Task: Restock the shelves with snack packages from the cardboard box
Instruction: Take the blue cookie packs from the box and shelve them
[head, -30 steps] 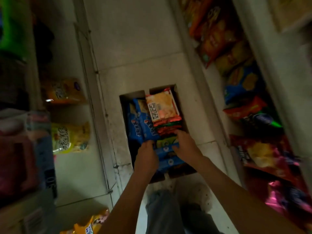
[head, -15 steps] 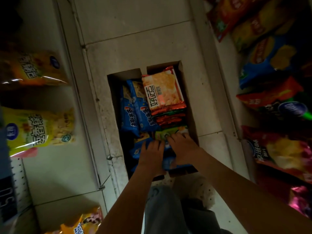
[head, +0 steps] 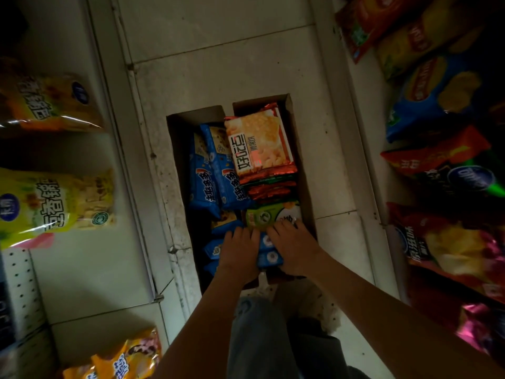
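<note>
Hardly started: the open brown cardboard box [head: 302,160] on the floor sits nearly full, and at its near end the left hand [head: 239,253] and right hand [head: 293,247] curl their fingers around small blue foil snack packets [head: 269,255].

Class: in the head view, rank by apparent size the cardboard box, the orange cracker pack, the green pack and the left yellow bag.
1. cardboard box
2. yellow bag, though it is nearer the camera, so unsure
3. orange cracker pack
4. green pack, partly covered

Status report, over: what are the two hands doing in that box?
Left hand and right hand both down on blue packets in cardboard box, grip hidden. Nothing lifted yet. Green packet just ahead.
</note>
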Available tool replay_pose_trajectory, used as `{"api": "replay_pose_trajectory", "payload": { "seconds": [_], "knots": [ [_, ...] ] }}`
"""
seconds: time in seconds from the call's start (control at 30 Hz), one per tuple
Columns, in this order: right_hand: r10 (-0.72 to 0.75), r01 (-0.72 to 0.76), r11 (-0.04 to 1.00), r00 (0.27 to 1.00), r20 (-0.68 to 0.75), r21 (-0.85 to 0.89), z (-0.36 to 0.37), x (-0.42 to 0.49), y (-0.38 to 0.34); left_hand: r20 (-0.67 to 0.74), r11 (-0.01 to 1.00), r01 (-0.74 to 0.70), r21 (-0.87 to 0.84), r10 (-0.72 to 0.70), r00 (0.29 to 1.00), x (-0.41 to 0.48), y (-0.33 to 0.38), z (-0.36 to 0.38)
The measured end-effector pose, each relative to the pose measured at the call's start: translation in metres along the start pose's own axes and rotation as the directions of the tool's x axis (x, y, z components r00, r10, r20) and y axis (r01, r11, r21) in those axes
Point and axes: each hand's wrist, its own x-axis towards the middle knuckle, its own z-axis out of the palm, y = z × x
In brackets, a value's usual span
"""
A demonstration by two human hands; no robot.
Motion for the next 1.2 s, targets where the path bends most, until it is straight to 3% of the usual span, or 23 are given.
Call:
{"api": "replay_pose_trajectory", "payload": {
  "seconds": [0.27,0.53,0.67,0.8,0.9,0.97,1.07,1.13,1.2],
  "knots": [
    [-0.021,0.026,0.996,0.998,-0.062,0.090,-0.055,-0.034,-0.005,-0.038,0.995,-0.076,0.059,0.078,0.996,-0.030,-0.005,-0.058],
    [0.036,-0.022,0.988,0.995,-0.090,0.154,-0.180,-0.114,-0.015,-0.078,0.976,-0.178,0.124,0.188,0.979,-0.099,0.010,-0.196],
    [0.014,-0.003,0.994,0.994,-0.104,0.110,-0.253,-0.166,-0.022,-0.002,0.969,-0.214,0.122,0.216,0.976,-0.148,0.021,-0.274],
    [-0.021,0.015,0.999,0.978,-0.209,-0.031,-0.305,-0.222,-0.032,0.157,0.971,-0.138,-0.197,0.170,0.973,-0.200,0.027,-0.330],
    [0.084,-0.021,0.989,0.897,-0.434,0.149,-0.325,-0.268,-0.044,0.261,0.877,-0.007,-0.480,0.150,0.954,-0.236,0.026,-0.361],
    [0.263,-0.035,0.906,0.829,-0.494,0.423,-0.332,-0.293,-0.049,0.281,0.767,0.050,-0.639,0.173,0.944,-0.254,0.026,-0.373],
    [0.507,0.045,0.579,0.762,-0.403,0.814,-0.344,-0.325,-0.054,0.280,0.595,0.079,-0.800,0.254,0.926,-0.284,0.034,-0.393],
    [0.580,0.136,0.324,0.753,-0.310,0.936,-0.358,-0.342,-0.057,0.291,0.518,0.112,-0.848,0.279,0.915,-0.297,0.041,-0.405],
    [0.635,0.183,0.178,0.729,-0.255,0.967,-0.379,-0.361,-0.059,0.295,0.499,0.104,-0.860,0.320,0.900,-0.310,0.053,-0.420]
  ]
}}
